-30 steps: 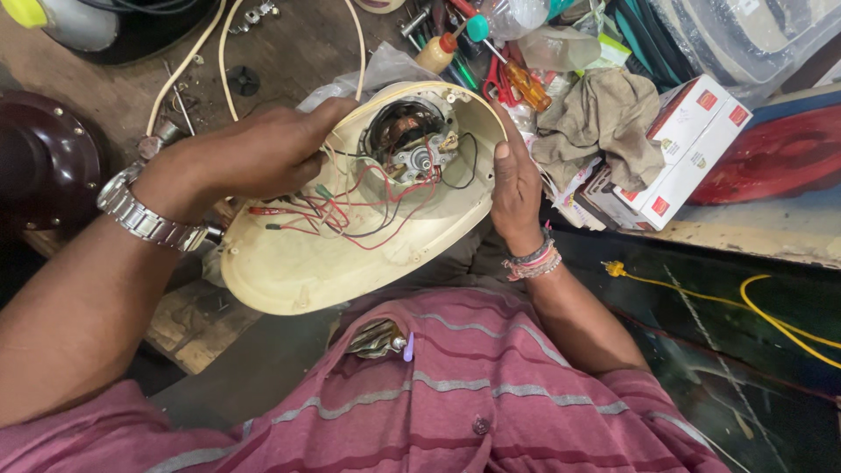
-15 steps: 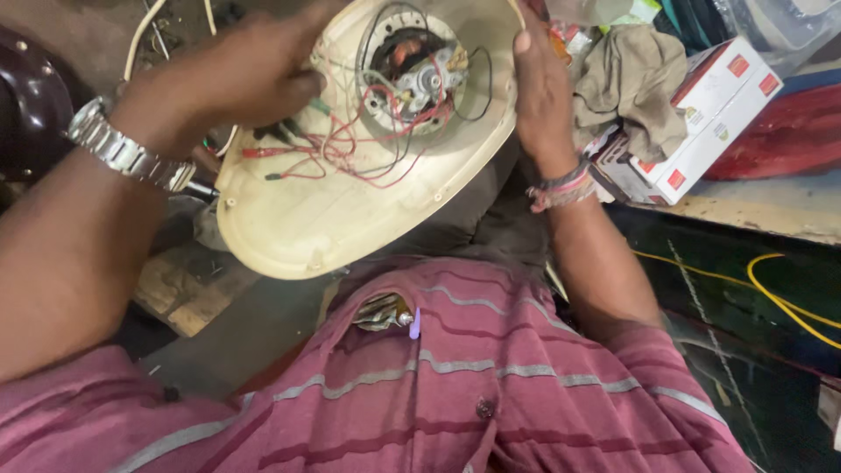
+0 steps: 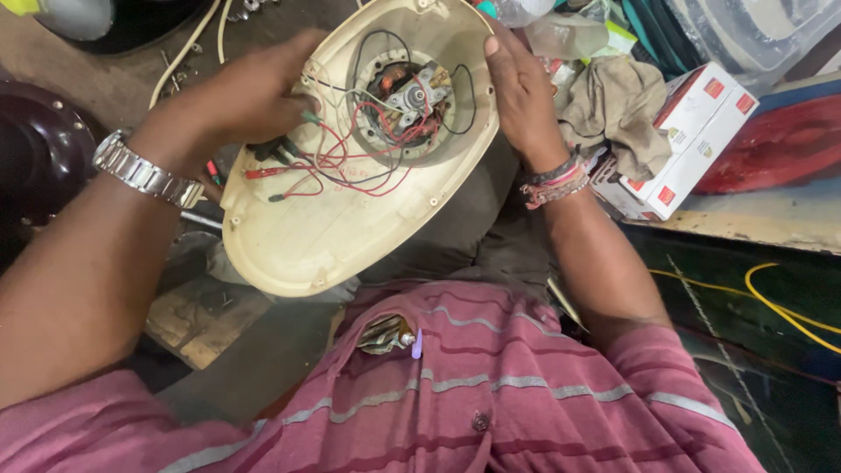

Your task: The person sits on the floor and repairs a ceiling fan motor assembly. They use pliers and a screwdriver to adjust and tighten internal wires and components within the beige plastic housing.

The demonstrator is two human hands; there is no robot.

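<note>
A cream oval plastic appliance housing (image 3: 333, 236) rests over my lap, its inside facing up. A small motor (image 3: 408, 98) sits in its round well, with red, black and white wires (image 3: 337, 162) spreading across the shell. My left hand (image 3: 250, 96), with a metal watch on the wrist, grips the shell's left rim and its fingers touch the wires. My right hand (image 3: 523, 92), with thread bands on the wrist, holds the right rim beside the motor.
A red-and-white cardboard box (image 3: 692, 140) and a crumpled cloth (image 3: 618, 109) lie at the right. A dark maroon round cover (image 3: 35, 158) is at the left. Yellow cable (image 3: 780, 307) runs at the lower right. A white cord (image 3: 188, 48) lies at the top.
The view has shifted and the housing now sits higher and more to the right in frame. Both hands have kept their hold on its rims.
</note>
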